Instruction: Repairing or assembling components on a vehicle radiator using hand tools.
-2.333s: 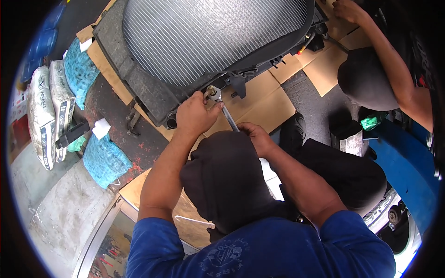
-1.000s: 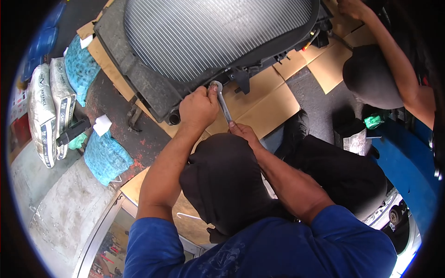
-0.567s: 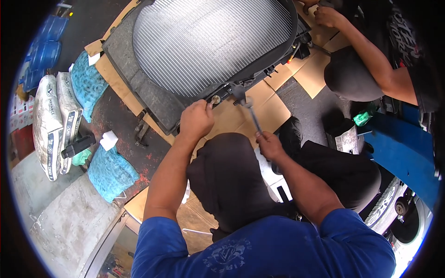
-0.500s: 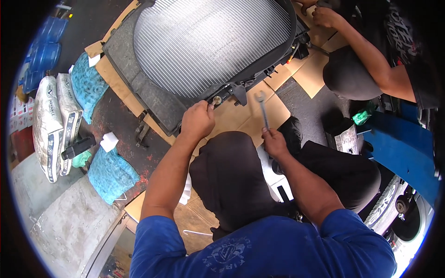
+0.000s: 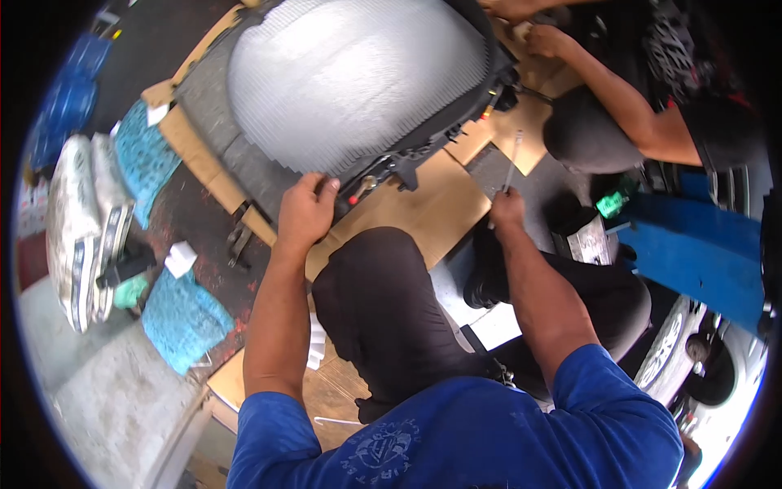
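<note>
left arm [image 5: 275, 326]: reaching forward | left grip [image 5: 308, 212]: knuckles up | right arm [image 5: 547, 293]: reaching forward | right grip [image 5: 508, 209]: curled closed

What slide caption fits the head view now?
Right hand holding a wrench, left hand at the edge of a radiator lying on cardboard.

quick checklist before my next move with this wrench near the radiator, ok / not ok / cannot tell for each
1. Wrench held in the right hand: ok, fingers closed around it.
2. Wrench apart from the radiator: ok, it is off to the right with a gap between.
3. Radiator lying on cardboard: ok, sheets show around its edges.
4. Left hand gripping firmly: cannot tell, it is at the radiator's near edge but its grip is unclear.
5. Red-tipped part on the near edge secure: cannot tell, too small.
6. Co-worker's hands apart from the wrench: ok, they are farther off.
</note>
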Demonstrator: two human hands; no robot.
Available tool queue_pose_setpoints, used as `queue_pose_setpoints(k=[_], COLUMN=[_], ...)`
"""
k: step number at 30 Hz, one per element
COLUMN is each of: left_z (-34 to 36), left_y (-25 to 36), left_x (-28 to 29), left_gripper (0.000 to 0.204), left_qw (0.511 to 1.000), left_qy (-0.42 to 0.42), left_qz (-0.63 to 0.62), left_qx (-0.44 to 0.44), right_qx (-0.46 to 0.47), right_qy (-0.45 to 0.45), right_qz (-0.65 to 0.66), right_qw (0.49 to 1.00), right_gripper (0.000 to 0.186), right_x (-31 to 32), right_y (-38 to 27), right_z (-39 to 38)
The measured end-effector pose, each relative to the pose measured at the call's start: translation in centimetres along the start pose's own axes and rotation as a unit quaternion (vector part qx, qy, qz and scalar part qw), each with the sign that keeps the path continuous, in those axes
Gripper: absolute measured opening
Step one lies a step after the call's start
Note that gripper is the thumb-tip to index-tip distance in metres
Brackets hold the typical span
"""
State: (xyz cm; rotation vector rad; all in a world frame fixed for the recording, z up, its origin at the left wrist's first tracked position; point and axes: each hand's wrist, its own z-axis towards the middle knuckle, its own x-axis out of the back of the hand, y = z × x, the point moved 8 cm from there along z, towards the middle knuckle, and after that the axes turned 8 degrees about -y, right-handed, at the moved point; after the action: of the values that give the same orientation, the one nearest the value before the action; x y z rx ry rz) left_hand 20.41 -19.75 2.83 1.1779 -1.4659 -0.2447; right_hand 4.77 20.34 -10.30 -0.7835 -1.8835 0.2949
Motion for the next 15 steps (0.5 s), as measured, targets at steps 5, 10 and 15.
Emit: queue_pose_setpoints(k=[5, 10, 15], left_z=[-4.1, -16.8, -17.2], left_y=[-7.9, -18.1, -18.4], left_x=[6.2, 9.6, 5.1], left_gripper=[0.023, 0.023, 0.022], left_qw=[0.968, 0.925, 0.926], left_qy=[0.199, 0.28, 0.258], left_qz=[-0.138, -0.059, -0.056], left_qx=[0.062, 0.248, 0.269], right_qx=[0.195, -0.042, 0.293], right_qy=[-0.065, -0.055, -0.092], right_qz=[-0.608, 0.085, -0.507], right_qw=[0.767, 0.994, 0.805], right_gripper=[0.01, 0.035, 0.043], right_x=[-0.3, -0.8, 1.1], right_y=[0.7, -5.2, -7.5], right_z=[10.6, 7.8, 11.5])
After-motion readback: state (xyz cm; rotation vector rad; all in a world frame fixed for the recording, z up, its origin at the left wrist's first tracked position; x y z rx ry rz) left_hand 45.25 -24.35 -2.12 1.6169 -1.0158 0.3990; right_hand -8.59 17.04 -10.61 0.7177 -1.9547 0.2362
